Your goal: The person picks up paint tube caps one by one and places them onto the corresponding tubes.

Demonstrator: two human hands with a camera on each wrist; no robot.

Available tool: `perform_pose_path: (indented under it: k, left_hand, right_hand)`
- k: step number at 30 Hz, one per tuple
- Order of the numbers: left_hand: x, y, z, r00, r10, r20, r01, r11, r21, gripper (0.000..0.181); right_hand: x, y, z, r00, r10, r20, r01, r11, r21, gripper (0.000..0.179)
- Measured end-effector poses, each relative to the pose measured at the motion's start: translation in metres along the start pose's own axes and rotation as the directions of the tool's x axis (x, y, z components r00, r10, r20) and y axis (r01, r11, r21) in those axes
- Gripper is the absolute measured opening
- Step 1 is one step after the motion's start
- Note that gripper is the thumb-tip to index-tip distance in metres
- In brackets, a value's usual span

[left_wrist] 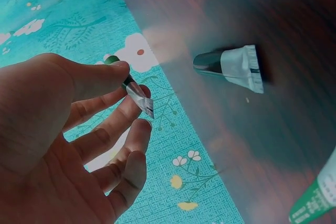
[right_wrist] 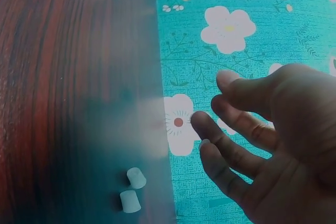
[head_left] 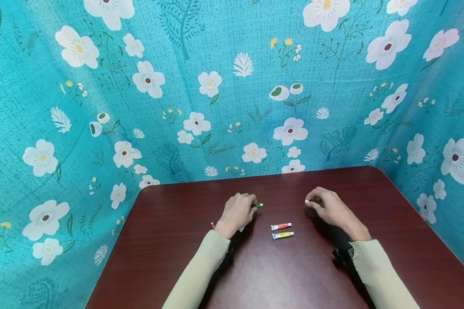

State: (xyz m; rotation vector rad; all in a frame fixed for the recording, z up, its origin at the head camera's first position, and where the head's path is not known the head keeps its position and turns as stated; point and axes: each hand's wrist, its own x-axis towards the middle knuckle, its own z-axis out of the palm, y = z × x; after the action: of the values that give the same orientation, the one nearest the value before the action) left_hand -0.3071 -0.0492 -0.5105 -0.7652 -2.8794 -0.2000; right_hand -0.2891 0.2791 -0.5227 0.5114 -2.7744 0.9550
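Note:
My left hand (head_left: 237, 212) pinches a small green paint tube (head_left: 257, 205) above the table, its white-tipped end pointing right. The left wrist view shows the crimped end of this paint tube (left_wrist: 140, 98) past my thumb. Over to the right, my right hand (head_left: 332, 208) has thumb and forefinger around a small white cap (head_left: 307, 201). In the right wrist view two more white caps (right_wrist: 136, 178) lie on the table below that hand. Between my hands lie a red-orange paint tube (head_left: 281, 226) and a yellow paint tube (head_left: 282, 235), side by side.
Another paint tube with a crimped silver end (left_wrist: 242, 67) lies beneath my left hand; further tube ends peek out beside my left wrist. The dark red-brown table (head_left: 170, 227) has rounded corners. A blue flowered curtain (head_left: 232, 98) stands behind it and along both sides.

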Motion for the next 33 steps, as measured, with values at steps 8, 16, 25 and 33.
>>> perform_pose_path:
  k: [8, 16, 25, 33]
  left_hand:
    - [-0.005, -0.001, -0.001, 1.0, 0.016, -0.02, -0.016, 1.0, -0.027, 0.015]
    - [-0.01, -0.001, -0.006, 0.998, 0.045, -0.052, -0.048, 0.998, -0.048, 0.015]
    - [-0.015, -0.002, -0.009, 0.99, 0.091, -0.107, -0.095, 0.995, -0.032, 0.015]
    - [-0.025, -0.004, -0.009, 0.984, 0.088, -0.158, -0.101, 0.992, -0.076, 0.011]
  right_hand:
    - [-0.001, -0.004, 0.002, 1.0, -0.012, -0.009, 0.012, 0.999, 0.029, 0.007]
    - [-0.003, -0.005, 0.007, 0.999, -0.053, 0.009, 0.052, 0.997, 0.065, 0.006]
    - [-0.006, -0.01, 0.006, 0.996, -0.084, 0.01, 0.083, 0.994, 0.066, 0.008]
    - [-0.007, -0.016, 0.008, 0.993, -0.116, -0.001, 0.116, 0.991, 0.072, 0.006]
